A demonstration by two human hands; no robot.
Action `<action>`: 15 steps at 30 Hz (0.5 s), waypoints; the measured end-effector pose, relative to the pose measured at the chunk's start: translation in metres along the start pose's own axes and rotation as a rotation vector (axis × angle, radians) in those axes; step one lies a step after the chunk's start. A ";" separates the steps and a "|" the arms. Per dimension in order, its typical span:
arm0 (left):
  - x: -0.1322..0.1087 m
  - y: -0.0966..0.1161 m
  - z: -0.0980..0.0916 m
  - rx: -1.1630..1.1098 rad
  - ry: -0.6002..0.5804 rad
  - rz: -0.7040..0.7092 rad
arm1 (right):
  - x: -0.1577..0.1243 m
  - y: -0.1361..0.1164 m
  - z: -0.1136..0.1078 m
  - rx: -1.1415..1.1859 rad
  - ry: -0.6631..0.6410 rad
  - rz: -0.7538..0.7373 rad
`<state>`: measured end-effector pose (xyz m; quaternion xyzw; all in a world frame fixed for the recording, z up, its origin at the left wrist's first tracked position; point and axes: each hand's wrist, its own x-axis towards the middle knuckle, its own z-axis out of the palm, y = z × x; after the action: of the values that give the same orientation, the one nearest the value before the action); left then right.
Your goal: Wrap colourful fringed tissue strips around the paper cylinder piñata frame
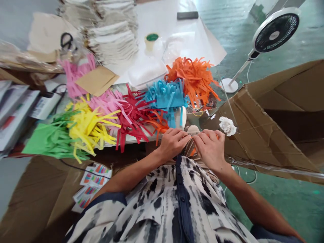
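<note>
My left hand [173,142] and my right hand [209,148] meet in front of my shirt at the table edge, fingers pinched together. Bits of orange paper strip [193,151] show between and below them; most of it is hidden by the fingers. Just beyond my left hand lies a small orange paper fringe [158,123]. Beside it is a bundle of blue paper fringes [167,94], and behind that a big orange fringe pile [192,79]. Dark red fringes [133,118], pink fringes [108,106], yellow fringes [89,125] and green fringes [55,138] spread out leftward.
A cardboard box [235,135] stands open at the right, with a crumpled white paper ball [227,126] at its edge. Behind it is a white fan [274,33]. Stacked white bundles [111,40], a tape roll [152,37], black-handled scissors [66,41] and a brown envelope [97,81] lie farther back.
</note>
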<state>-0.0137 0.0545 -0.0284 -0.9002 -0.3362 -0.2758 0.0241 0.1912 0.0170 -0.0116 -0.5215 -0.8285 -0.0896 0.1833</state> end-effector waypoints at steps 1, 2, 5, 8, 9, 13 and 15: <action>0.002 0.000 -0.001 0.002 -0.002 0.005 | 0.002 -0.001 -0.002 -0.001 0.003 0.005; 0.004 0.001 -0.004 -0.003 -0.009 0.005 | 0.004 -0.002 -0.005 -0.001 0.010 0.016; 0.015 0.004 -0.016 -0.107 -0.029 -0.059 | 0.012 -0.003 -0.015 -0.004 0.063 0.027; 0.031 0.007 -0.034 -0.398 -0.005 -0.315 | 0.022 0.003 -0.027 -0.006 0.207 -0.007; 0.037 0.006 -0.041 -0.553 -0.009 -0.437 | 0.025 0.006 -0.032 -0.009 0.274 -0.023; 0.055 -0.004 -0.062 -1.324 -0.199 -0.851 | 0.037 0.016 -0.048 -0.030 0.474 -0.060; 0.060 -0.009 -0.068 -1.610 -0.280 -0.950 | 0.041 0.016 -0.053 -0.023 0.506 -0.061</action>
<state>-0.0145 0.0810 0.0582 -0.4401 -0.3759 -0.2953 -0.7601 0.2010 0.0400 0.0525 -0.4591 -0.7706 -0.2323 0.3760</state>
